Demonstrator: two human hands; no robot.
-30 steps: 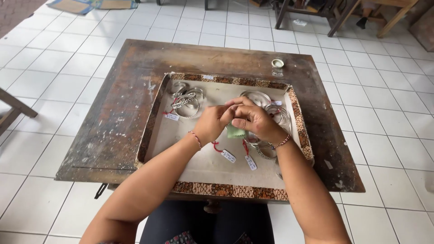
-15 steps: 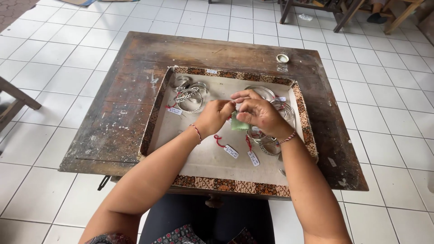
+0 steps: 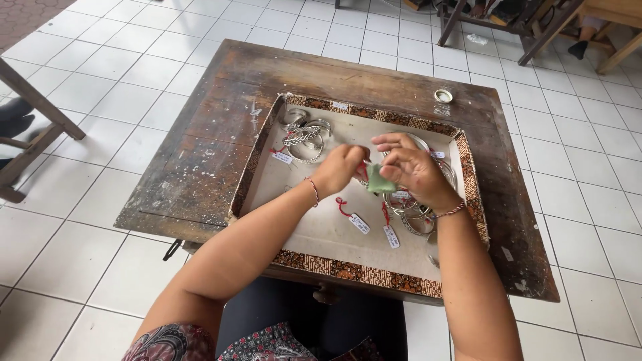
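Both hands (image 3: pixel 374 170) pinched around green cloth (image 3: pixel 379 182)

View: camera has swung, so the wooden table (image 3: pixel 200 167) and patterned tray (image 3: pixel 348 271) now sit further right and turned slightly clockwise in frame.
Left hand (image 3: pixel 340 168): fist more tightly closed than a second ago, pressed against the right hand (image 3: pixel 413 168).
Green cloth (image 3: pixel 380 182): more bunched; possibly wrapped around a small piece, too hidden to confirm.
Surroundings: a table leg (image 3: pixel 40 100) and a dark shoe (image 3: pixel 15 115) have entered at far left.
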